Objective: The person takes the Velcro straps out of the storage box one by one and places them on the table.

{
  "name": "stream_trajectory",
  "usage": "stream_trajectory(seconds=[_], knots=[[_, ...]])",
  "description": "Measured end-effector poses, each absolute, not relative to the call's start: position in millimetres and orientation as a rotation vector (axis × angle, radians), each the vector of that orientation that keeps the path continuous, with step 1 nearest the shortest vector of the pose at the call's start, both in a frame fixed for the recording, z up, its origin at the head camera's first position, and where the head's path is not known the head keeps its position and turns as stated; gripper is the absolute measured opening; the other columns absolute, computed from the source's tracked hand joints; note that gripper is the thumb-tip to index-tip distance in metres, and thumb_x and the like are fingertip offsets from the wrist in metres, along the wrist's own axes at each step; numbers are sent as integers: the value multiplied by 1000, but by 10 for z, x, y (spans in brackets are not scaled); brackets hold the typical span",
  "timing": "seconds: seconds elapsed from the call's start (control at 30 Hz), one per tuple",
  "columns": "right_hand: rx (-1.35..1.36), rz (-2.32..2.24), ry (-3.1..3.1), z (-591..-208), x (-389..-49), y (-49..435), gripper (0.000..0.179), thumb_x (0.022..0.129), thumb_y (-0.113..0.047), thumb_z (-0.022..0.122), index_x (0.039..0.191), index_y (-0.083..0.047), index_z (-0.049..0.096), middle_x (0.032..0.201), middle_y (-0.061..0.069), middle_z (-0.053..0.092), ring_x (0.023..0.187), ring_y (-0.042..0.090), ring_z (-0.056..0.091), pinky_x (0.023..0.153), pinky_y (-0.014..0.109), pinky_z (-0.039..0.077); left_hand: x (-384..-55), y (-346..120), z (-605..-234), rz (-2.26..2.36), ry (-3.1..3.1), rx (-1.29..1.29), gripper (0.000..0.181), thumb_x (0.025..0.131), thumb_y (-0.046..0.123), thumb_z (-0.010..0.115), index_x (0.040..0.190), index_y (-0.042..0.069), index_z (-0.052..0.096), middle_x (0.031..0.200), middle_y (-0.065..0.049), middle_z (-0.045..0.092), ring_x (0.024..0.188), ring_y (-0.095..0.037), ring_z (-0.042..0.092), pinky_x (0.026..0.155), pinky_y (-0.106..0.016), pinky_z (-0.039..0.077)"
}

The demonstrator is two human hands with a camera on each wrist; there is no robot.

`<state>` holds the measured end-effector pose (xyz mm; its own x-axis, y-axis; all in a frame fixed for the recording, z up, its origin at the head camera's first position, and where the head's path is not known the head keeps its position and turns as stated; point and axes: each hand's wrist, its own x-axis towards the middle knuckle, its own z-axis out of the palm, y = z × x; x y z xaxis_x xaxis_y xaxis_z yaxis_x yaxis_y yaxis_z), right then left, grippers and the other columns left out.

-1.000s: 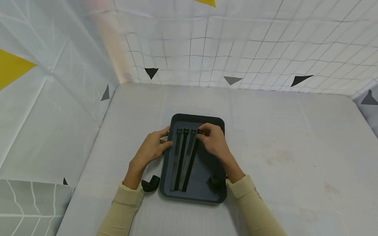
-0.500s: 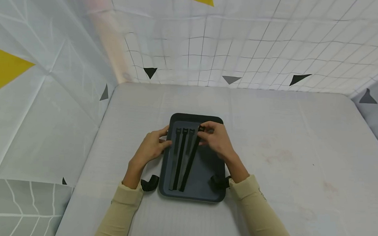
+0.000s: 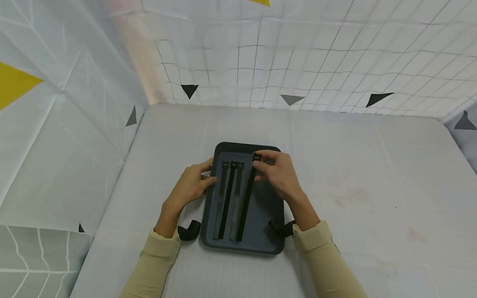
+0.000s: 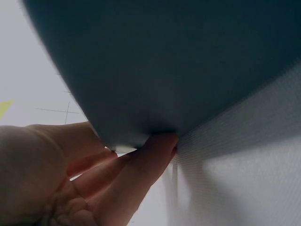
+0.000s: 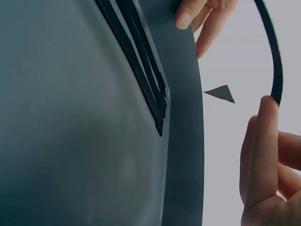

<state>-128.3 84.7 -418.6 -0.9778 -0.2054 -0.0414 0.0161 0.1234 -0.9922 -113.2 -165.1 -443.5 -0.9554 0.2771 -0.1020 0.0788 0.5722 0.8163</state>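
Note:
A dark grey tray lies on the table in the head view. My left hand grips its left rim, with thumb and fingers at the edge of the tray wall in the left wrist view. My right hand pinches the slotted head end of a black hook-and-loop cable tie. That tie bows upward in the right wrist view, its held end clear of the tray. Left of it in the tray lie a grey cable tie, a black cable tie and another grey cable tie, lengthwise.
Under the tray is a pale table, bounded at the back by a white grid-patterned sheet and at the left by another sheet. Black curved pieces sit at both wrists, the left piece beside the tray and the right piece over it.
My right hand has drawn the black cable tie to the right and slightly up, away from the other ties. My left hand has stayed on the tray's rim.

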Motion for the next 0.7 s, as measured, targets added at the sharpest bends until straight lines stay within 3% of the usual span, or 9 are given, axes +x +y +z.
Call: stream_trajectory(seconds=[0.47,0.7], knots=[[-131,-2036,2218,-4044,-1243,910,35,94,1,64,129,6,59,100,12,52,84,20,61,66,40,59,-1135,-1646,-4444,1340,2575,286,65,97,8,64,154,4,33,142,-21,50,110,-34,65,78,-38,57],[-110,-2080,2205,-3981,-1217,961,38,93,0,66,129,7,58,100,14,51,82,23,61,63,39,59,-1127,-1645,-4431,1320,2580,288,66,97,8,64,154,3,32,143,-22,49,111,-35,64,85,-42,56]])
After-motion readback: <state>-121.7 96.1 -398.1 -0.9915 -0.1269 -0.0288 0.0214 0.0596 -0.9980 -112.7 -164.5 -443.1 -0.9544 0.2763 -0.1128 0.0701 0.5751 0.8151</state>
